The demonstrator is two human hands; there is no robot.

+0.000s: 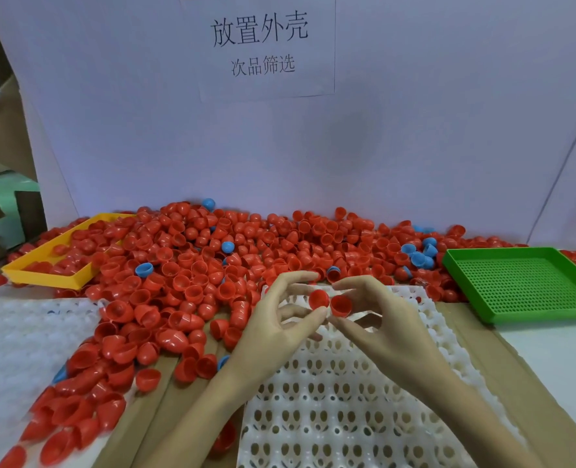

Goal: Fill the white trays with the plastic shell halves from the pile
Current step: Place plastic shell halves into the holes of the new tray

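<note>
Above white tray (330, 400) | left hand (273, 329), right hand (384, 325) each pinch red shell

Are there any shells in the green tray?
No, the green perforated plastic tray on the right holds nothing; only its holed floor shows, while red shell halves lie heaped outside it.

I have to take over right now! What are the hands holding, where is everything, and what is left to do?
Left hand: pinching one red shell half, held above the tray.
Right hand: pinching a second red shell half, open side facing the camera, right beside the first.
White tray: directly under the hands; every pocket in view looks empty.
Pile: red halves with a few blue ones, spread behind and left of the tray, spilling into the yellow tray.
Green tray: on the right, empty.
Done: none placed, as far as shows.
Left: fill the pockets.
</note>
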